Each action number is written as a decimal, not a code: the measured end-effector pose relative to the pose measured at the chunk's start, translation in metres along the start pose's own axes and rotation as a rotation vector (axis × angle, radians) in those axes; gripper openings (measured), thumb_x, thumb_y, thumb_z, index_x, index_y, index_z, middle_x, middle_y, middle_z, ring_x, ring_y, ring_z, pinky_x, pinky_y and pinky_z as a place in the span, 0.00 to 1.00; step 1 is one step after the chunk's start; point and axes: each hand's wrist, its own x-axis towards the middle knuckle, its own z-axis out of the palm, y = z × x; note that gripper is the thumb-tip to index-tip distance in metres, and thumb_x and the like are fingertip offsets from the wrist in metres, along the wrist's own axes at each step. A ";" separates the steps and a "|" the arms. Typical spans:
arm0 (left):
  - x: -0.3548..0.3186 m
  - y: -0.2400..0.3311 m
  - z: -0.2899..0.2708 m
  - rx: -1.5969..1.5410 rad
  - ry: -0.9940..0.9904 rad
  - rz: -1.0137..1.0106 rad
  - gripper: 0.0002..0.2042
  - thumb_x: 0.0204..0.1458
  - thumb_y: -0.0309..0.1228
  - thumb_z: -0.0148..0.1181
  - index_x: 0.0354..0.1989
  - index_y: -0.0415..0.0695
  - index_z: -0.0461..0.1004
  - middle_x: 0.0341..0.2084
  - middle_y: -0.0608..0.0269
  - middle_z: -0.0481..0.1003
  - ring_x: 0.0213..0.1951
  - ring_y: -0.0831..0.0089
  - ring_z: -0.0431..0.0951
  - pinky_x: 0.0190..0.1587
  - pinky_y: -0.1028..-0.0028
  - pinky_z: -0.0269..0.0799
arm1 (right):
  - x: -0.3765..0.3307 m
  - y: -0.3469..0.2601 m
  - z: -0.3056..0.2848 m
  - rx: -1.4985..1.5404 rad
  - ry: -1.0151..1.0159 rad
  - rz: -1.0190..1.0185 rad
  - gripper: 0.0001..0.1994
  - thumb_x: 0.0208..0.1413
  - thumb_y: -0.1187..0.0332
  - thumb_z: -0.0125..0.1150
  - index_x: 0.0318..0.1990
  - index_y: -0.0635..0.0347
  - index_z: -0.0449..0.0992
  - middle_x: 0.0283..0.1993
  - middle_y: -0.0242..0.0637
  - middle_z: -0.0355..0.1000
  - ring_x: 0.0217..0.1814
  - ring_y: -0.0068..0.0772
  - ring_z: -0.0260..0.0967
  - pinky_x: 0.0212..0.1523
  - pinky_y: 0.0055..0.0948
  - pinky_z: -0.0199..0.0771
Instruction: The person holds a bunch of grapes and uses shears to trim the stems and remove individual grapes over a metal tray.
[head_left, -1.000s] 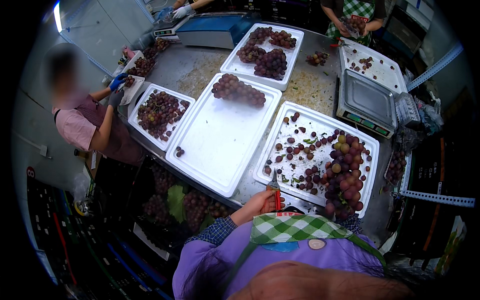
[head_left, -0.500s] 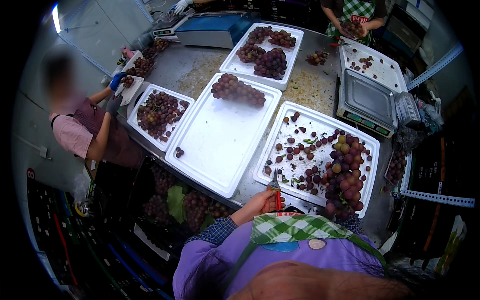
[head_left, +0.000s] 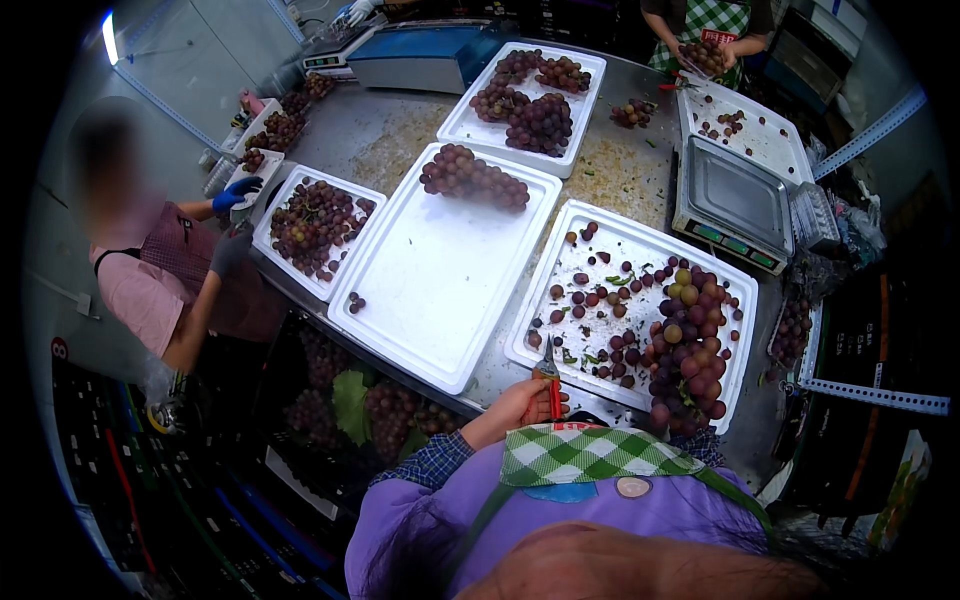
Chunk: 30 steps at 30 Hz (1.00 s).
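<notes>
Head view: the person's left hand [head_left: 520, 405] is closed around a pair of red-handled snips [head_left: 549, 378], blades pointing up and away from the body toward the near edge of the white foam tray [head_left: 560, 260] just ahead of the knuckles. The large bunch of red grapes [head_left: 688, 345] lies to the right of that hand and slightly beyond it, its long axis running away from the person along the tray's right side (loose berries scatter between blades and bunch). The right hand cannot be made out; it seems hidden under the checked apron [head_left: 590, 455], so its grip cannot be told. By this view the left hand is the one nearer the bunch.
</notes>
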 end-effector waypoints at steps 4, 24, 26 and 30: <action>0.001 0.000 -0.001 -0.016 -0.009 0.000 0.22 0.62 0.40 0.47 0.60 0.38 0.60 0.53 0.45 0.68 0.53 0.53 0.72 0.57 0.56 0.69 | 0.000 0.001 -0.003 0.016 0.001 -0.004 0.37 0.52 0.46 0.60 0.64 0.56 0.57 0.69 0.38 0.52 0.71 0.47 0.49 0.70 0.55 0.46; 0.005 0.054 -0.005 1.273 0.354 0.858 0.23 0.57 0.35 0.46 0.59 0.36 0.61 0.47 0.40 0.69 0.46 0.57 0.74 0.46 0.63 0.70 | 0.000 0.003 0.000 0.031 -0.033 0.006 0.39 0.57 0.48 0.55 0.69 0.59 0.49 0.72 0.40 0.46 0.74 0.44 0.44 0.73 0.52 0.43; 0.014 0.055 -0.012 1.383 0.501 0.923 0.23 0.54 0.34 0.52 0.56 0.34 0.61 0.41 0.39 0.70 0.43 0.48 0.72 0.47 0.58 0.68 | 0.006 -0.003 0.013 0.021 -0.129 -0.012 0.37 0.58 0.49 0.54 0.69 0.58 0.49 0.73 0.40 0.45 0.74 0.44 0.44 0.73 0.51 0.42; 0.017 0.064 -0.007 1.645 0.649 0.915 0.26 0.51 0.37 0.57 0.55 0.33 0.61 0.43 0.37 0.70 0.46 0.44 0.70 0.50 0.53 0.66 | 0.010 -0.012 0.031 -0.133 -0.129 0.009 0.35 0.60 0.49 0.52 0.69 0.57 0.51 0.72 0.38 0.47 0.73 0.42 0.45 0.72 0.48 0.45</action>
